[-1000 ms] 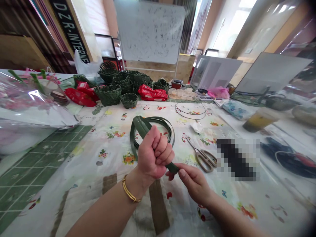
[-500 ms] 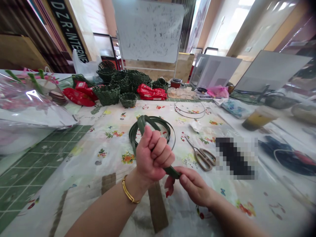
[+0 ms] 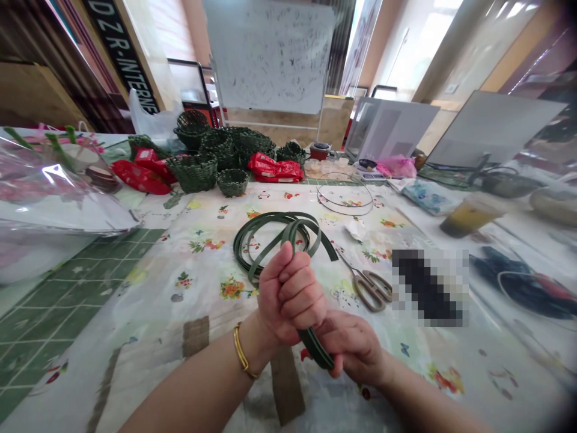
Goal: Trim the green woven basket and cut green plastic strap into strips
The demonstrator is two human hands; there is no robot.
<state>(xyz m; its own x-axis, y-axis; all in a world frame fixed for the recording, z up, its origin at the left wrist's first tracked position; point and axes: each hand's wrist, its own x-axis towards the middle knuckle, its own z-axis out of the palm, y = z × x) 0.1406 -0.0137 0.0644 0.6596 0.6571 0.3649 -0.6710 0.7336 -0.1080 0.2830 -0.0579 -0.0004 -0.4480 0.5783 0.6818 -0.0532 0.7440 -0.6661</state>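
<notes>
My left hand (image 3: pixel 288 297) is a closed fist around a dark green flat strip (image 3: pixel 276 231), which loops out above the fist in several coils over the floral tablecloth (image 3: pixel 198 282). Just below and right of it, my right hand (image 3: pixel 351 349) is also closed on the same strip, gripping a bent part that shows beneath the left fist. The two hands touch. A gold bangle (image 3: pixel 241 355) is on my left wrist.
Scissors (image 3: pixel 367 287) lie right of the hands, beside a blurred dark object (image 3: pixel 426 288). Green woven baskets (image 3: pixel 211 159) and red packets (image 3: pixel 276 168) stand at the back, with a wire ring (image 3: pixel 345 198). Clear plastic wrap (image 3: pixel 54 192) is at left; a cup (image 3: pixel 469 218) at right.
My right hand moved from pinching the strip's end to gripping it under the left fist. The strip's loop has opened wider above the fist, and a free end now sticks out to the right.
</notes>
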